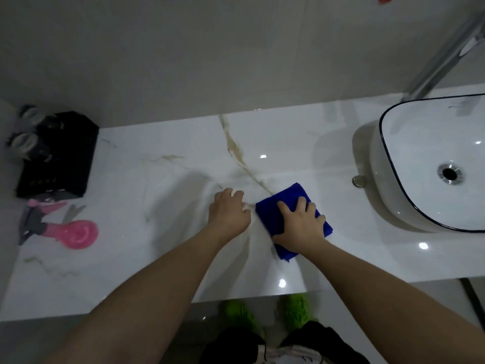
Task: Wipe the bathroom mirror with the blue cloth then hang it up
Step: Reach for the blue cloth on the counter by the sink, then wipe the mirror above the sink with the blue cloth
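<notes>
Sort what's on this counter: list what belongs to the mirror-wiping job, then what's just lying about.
For the job:
- folded blue cloth, flat on the white marble counter
- right hand, pressing on the cloth
- left hand, resting beside the cloth

Lying about:
- pink spray bottle, on its side
- black box
- white basin with dark rim
- chrome tap

blue cloth (286, 203), pink spray bottle (76, 233)

Bare forearms without sleeves, black shorts (236, 342), bright green fuzzy slippers (298, 310), no rings or watch visible.
</notes>
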